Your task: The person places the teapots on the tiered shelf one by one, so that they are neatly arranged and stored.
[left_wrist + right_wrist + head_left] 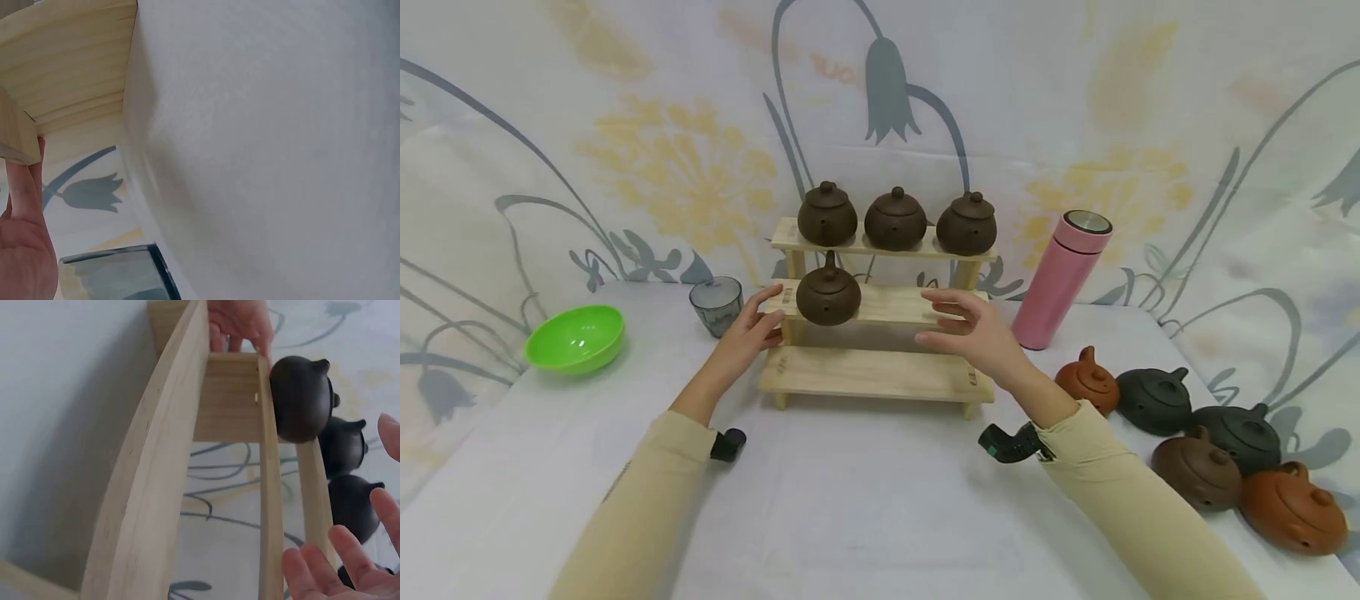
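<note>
A three-tier wooden stand (880,371) faces me. One dark brown teapot (829,293) sits on the left part of its middle shelf (891,304). On the top shelf stand three more dark brown teapots, the left one (827,215), the middle one (895,219) and the right one (966,224). My left hand (750,327) touches the left end of the middle shelf; its straight fingers (24,190) lie along the wood in the left wrist view. Near that shelf's right end is my right hand (977,335), fingers spread, nothing in it.
A green bowl (576,340) and a grey glass cup (717,305) are on the left. To the right stands a pink thermos (1062,279). Several teapots, among them an orange one (1292,508) and a black one (1153,401), cluster along the table's right side.
</note>
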### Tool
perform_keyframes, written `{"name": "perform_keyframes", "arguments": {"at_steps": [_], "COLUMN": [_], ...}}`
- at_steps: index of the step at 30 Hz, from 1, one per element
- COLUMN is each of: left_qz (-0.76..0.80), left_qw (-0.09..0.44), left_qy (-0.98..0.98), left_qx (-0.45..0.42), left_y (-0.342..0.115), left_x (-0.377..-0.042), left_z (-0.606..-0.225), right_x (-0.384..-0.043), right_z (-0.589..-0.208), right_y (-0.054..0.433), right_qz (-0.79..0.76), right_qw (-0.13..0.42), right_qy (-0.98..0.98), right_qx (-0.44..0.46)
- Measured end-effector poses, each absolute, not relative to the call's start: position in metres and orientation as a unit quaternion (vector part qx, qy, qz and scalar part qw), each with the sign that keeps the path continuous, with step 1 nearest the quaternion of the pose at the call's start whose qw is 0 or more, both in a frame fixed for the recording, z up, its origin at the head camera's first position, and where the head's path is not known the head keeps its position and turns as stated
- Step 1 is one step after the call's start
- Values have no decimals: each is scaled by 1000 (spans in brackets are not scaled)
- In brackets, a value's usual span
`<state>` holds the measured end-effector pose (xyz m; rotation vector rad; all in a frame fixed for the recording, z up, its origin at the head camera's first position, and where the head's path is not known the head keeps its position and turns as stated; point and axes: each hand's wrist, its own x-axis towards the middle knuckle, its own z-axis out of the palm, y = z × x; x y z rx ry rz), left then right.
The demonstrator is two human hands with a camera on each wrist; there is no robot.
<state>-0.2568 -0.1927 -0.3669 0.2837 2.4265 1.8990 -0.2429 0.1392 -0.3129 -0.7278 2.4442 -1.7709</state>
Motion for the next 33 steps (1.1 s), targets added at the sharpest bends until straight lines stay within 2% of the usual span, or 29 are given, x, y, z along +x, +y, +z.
{"name": "perform_keyframes", "arguments": {"at_steps": [6,14,33], "left_qz": [614,639,645], "left_qw": [31,66,61], "left_qy": [784,761,755], "left_qx": [84,93,97], "left_y": [-193,-195,-195], "left_x": [-257,-259,-259], "left_z": [-365,-363,-365], "right_x": [-232,-221,-198], "right_z": [-317,-318,-333], "right_y": [161,192,263], "right_qz": [-563,-544,-478], "right_qw": [-10,-24,-49], "right_qy": [794,818,874], "right_qx": [-229,-183,-68]}}
